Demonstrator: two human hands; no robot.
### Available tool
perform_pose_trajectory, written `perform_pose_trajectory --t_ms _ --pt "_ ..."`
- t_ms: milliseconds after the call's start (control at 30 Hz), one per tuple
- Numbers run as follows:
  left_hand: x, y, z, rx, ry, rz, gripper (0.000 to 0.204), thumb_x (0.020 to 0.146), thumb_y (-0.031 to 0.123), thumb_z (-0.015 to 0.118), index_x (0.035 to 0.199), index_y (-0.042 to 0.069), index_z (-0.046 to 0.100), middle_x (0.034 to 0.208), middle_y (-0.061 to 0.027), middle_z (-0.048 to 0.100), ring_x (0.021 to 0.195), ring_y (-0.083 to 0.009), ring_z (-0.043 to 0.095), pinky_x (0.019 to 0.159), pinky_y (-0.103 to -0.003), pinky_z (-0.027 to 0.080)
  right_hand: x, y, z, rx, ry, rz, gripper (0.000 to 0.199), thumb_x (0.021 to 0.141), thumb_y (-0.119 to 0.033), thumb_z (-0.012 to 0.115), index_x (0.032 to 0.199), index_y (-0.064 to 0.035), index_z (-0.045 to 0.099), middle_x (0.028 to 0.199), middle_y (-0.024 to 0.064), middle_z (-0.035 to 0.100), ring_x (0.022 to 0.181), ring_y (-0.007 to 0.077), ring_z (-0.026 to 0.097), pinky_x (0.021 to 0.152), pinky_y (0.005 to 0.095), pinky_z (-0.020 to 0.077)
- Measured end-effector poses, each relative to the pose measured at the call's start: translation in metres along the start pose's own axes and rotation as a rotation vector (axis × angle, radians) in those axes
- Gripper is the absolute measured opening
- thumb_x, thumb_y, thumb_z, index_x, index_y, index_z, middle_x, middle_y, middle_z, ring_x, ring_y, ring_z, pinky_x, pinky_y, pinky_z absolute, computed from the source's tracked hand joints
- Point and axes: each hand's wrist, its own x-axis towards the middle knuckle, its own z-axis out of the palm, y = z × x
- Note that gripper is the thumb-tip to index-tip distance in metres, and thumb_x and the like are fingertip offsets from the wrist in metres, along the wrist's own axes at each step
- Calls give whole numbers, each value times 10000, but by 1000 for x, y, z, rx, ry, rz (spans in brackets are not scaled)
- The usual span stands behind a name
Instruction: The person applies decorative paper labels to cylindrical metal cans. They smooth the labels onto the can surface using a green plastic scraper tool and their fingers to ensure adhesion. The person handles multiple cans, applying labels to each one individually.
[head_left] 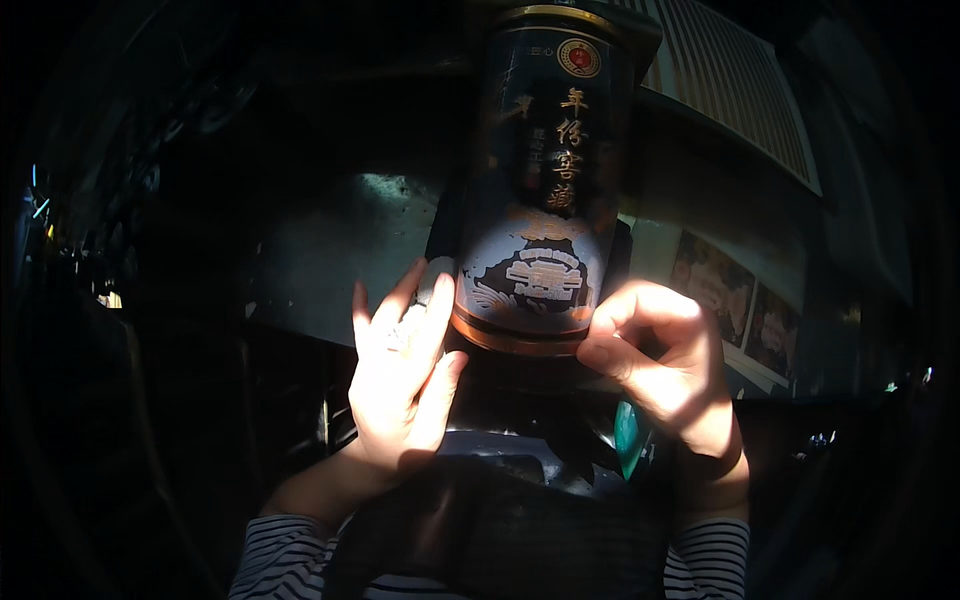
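Dark surroundings: a tall black canister (545,180) with copper base, held upright; left hand (400,375) fingers flat against its side, right hand (665,365) fingers curled grasping its base rim.

A dim indoor place of trade or storage is suggested rather than a home, though most of it is lost in darkness. A ribbed, shutter-like panel (735,85) is seen high on the right, and framed picture posters (735,295) are hung along the wall beneath it. Small scattered lights (40,205) and dark, indistinct racks are made out at the far left.
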Motion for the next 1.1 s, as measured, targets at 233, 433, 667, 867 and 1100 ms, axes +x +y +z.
perform_pose_trajectory --t_ms 233,433,667,867,1100 --pt "-13 23 18 487 223 291 434 741 379 688 1150 394 544 1197 35 476 1092 -213 485 960 -732 139 -2 3 3 -40 30 -53 102 836 -105 614 802 -9 604 728 19 576 670 72 525 618 206 420" --pt "18 21 30 336 289 375 380 689 331 714 1063 332 642 1101 -25 519 1097 -188 456 1001 -676 131 -5 11 0 11 51 -92 207 916 -151 485 868 20 592 745 59 581 697 115 553 657 242 444" --pt "22 -7 12 -51 6 -59 732 782 315 629 1358 -18 325 1263 -167 489 1248 -318 371 1056 -574 116 0 5 2 -21 29 -116 138 781 -108 694 737 -41 582 674 -22 537 555 20 444 504 164 357" --pt "-16 7 19 178 237 250 448 840 188 593 1266 109 480 1235 -168 475 1120 -315 484 972 -690 181 -3 7 -1 -68 6 -76 143 762 -102 709 727 -27 593 676 -5 553 567 38 489 509 165 368" --pt "-6 56 49 576 235 345 395 776 406 655 1153 423 539 1171 -38 433 1076 -193 436 999 -672 178 -23 10 -33 -66 -17 -73 154 896 -113 526 863 9 614 759 51 596 669 100 552 633 218 440"
